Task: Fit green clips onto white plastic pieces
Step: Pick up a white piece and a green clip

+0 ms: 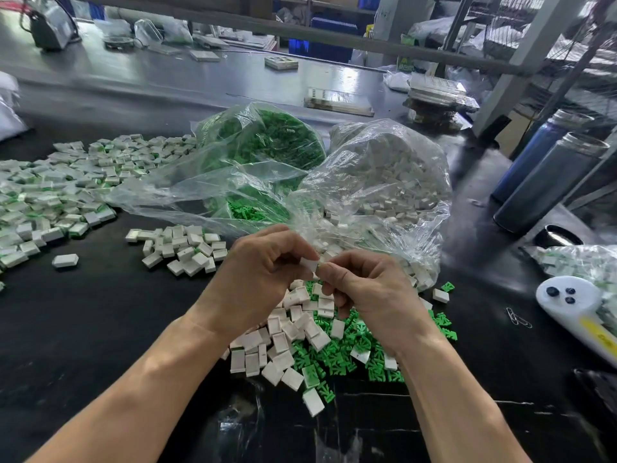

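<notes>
White piece: a small white plastic piece (310,264) is sitting at the centre of the frame, pinched between both hands above the near pile.
Left hand: the left hand (258,275) is curling its fingers (290,243) and thumb onto the piece's left side.
Right hand: the right hand (369,289) is pinching the piece's right edge, fingers curled together; whether a clip is under them cannot be told.
Near pile: loose white pieces (283,332) and green clips (347,352) are lying mixed on the black surface (100,312) just below the hands.
Bags: a clear bag of green clips (263,145) and a clear bag of white pieces (384,175) are lying side by side behind the hands, at upper centre.
Left of frame: a wide heap of white pieces showing green (66,185) is spreading across the surface.
Right edge: two dark bottles (547,182) are leaning, and a white device with dark buttons (567,302) is lying below them.
</notes>
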A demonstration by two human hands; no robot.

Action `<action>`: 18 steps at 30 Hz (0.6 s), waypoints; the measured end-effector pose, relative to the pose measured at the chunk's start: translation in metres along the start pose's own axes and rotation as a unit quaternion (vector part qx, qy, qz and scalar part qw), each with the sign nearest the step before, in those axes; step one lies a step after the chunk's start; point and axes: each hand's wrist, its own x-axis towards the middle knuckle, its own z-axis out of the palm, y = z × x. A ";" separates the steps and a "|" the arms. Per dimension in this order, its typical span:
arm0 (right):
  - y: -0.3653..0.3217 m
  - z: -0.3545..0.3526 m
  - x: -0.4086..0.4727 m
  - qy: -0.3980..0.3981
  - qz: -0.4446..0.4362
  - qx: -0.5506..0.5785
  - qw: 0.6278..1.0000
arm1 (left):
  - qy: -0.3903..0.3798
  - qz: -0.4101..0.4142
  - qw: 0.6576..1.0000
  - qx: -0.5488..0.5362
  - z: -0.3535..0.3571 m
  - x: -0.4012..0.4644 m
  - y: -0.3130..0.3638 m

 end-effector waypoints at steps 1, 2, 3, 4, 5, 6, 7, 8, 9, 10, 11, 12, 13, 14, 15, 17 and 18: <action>0.000 -0.001 0.000 -0.004 0.002 -0.006 1.000 | -0.010 0.006 1.000 0.008 -0.002 0.000 0.000; 0.000 -0.002 0.000 -0.008 0.003 -0.012 1.000 | -0.021 0.016 1.000 0.015 -0.003 0.001 0.000; -0.002 -0.002 -0.001 -0.012 0.005 -0.021 1.000 | -0.034 0.026 0.999 0.020 -0.004 0.001 0.000; -0.002 -0.003 -0.002 -0.015 0.006 -0.028 0.999 | -0.043 0.033 0.998 0.023 -0.004 0.001 0.000; -0.003 -0.004 -0.002 -0.015 0.007 -0.029 0.999 | -0.043 0.037 0.998 0.023 -0.004 0.001 0.001; -0.004 -0.003 -0.003 -0.011 0.006 -0.025 1.000 | -0.034 0.039 0.998 0.022 -0.003 0.001 0.002; -0.005 -0.003 -0.003 -0.004 0.004 -0.018 1.000 | -0.020 0.039 0.999 0.018 -0.002 0.001 0.002; -0.006 -0.001 -0.004 0.006 0.003 -0.011 1.000 | -0.004 0.037 0.999 0.016 0.000 0.000 0.002; -0.006 0.001 -0.004 0.018 0.002 -0.004 1.000 | 0.010 0.034 0.999 0.016 0.001 0.000 0.002; -0.007 0.003 -0.004 0.029 0.003 0.003 1.000 | 0.021 0.033 0.999 0.019 0.003 0.000 0.002; -0.007 0.006 -0.005 0.041 0.005 0.011 0.999 | 0.028 0.031 0.999 0.020 0.004 0.000 0.002; -0.007 0.009 -0.005 0.054 0.007 0.020 0.998 | 0.033 0.029 0.999 0.020 0.005 0.000 0.002; -0.007 0.011 -0.006 0.067 0.010 0.025 0.997 | 0.036 0.027 0.999 0.019 0.007 0.000 0.002; -0.007 0.012 -0.006 0.077 0.012 0.027 0.997 | 0.036 0.023 0.999 0.019 0.008 -0.001 0.003; -0.007 0.012 -0.006 0.084 0.013 0.028 0.996 | 0.036 0.019 0.999 0.023 0.010 -0.001 0.004; -0.006 0.012 -0.005 0.092 0.011 0.021 0.995 | 0.028 0.003 0.999 0.026 0.012 -0.002 0.005; -0.005 0.011 -0.004 0.097 0.006 0.010 0.995 | 0.024 -0.009 1.000 0.019 0.012 -0.002 0.005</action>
